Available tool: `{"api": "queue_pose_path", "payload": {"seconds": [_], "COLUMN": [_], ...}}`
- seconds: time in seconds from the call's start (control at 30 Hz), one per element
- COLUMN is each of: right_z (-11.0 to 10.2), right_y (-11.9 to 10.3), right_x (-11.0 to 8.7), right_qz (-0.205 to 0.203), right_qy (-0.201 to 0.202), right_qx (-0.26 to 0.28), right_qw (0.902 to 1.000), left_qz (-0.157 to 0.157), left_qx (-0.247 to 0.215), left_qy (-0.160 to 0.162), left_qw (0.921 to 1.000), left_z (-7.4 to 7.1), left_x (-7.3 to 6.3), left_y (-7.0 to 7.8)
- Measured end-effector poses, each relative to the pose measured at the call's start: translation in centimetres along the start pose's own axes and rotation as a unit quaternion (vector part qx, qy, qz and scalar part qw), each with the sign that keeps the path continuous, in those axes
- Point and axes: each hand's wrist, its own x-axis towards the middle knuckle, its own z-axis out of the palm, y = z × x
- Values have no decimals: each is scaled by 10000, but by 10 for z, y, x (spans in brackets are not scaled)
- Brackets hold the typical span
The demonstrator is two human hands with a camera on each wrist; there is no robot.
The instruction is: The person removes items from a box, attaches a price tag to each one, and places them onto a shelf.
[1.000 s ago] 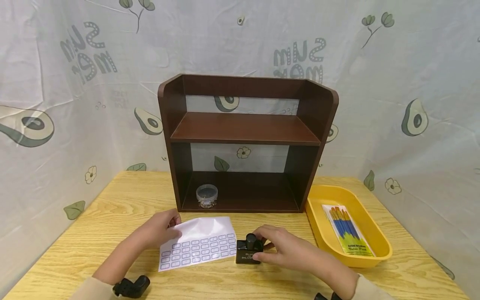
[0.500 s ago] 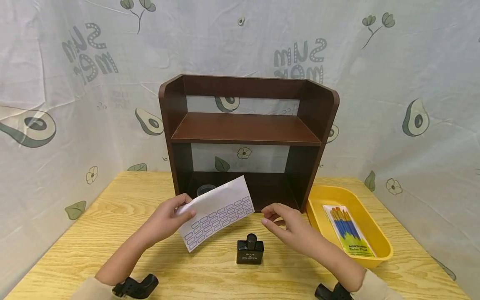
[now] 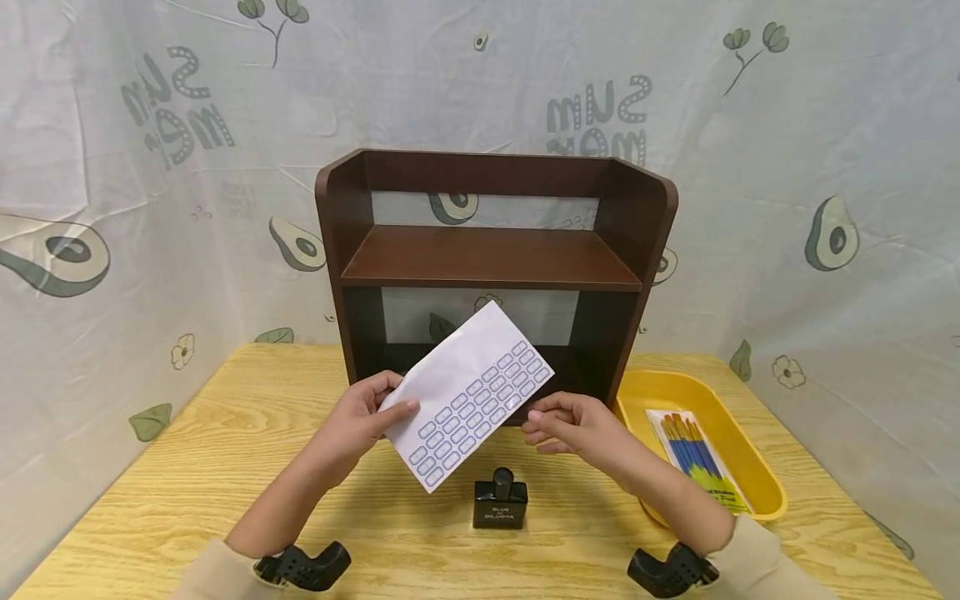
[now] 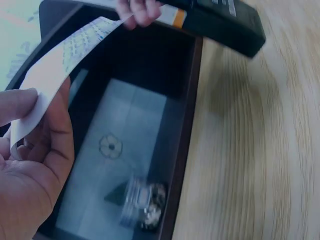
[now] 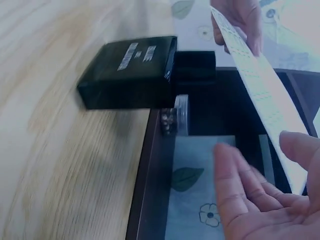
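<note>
My left hand (image 3: 360, 425) pinches the lower left part of a white sheet of labels (image 3: 465, 396), thumb on the front face. Rows of small blue-outlined labels run along its lower half; the upper half is blank. Raised and slanted, the sheet overlaps the shelf's lower compartment in the head view. Close to its right corner is my right hand (image 3: 573, 425); the right wrist view shows its thumb and fingers (image 5: 232, 187) spread apart beside the sheet. Below the sheet, a black perfume bottle (image 3: 500, 507) with a dark cap and pale lettering stands on the table.
A dark brown two-tier shelf (image 3: 491, 254) stands behind the hands. Its lower tier holds a small clear round jar (image 5: 175, 117), hidden in the head view. At right, a yellow tray (image 3: 637, 392) holds a pack of paintbrushes (image 3: 693, 454). A printed curtain hangs behind.
My left hand has lifted the label sheet off the table and tilted it up to the right. My right hand has let go of the bottle and moved up near the sheet's right corner.
</note>
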Motion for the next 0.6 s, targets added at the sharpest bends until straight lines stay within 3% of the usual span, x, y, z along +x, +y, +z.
{"api": "queue_pose_path", "payload": {"seconds": [0.23,0.43,0.6], "right_z": [-2,-2,-1], "right_y": [-4,-9,-11], "right_x": [0,-3,-3], "right_qz": [-296,-528,-426], "right_qy": [91,494,881], "right_qx": [963,1137,1264], "right_qw": [9949,9909,9871], "left_qz": [-23,-167,-351], "left_qx": [-468,-964,-1349], "left_qy": [-200,-115,-83], "left_qw": [9987,9951,9902], "left_z": [16,21,23], "left_x": [1,0,-3], "left_y": [10,11,8]}}
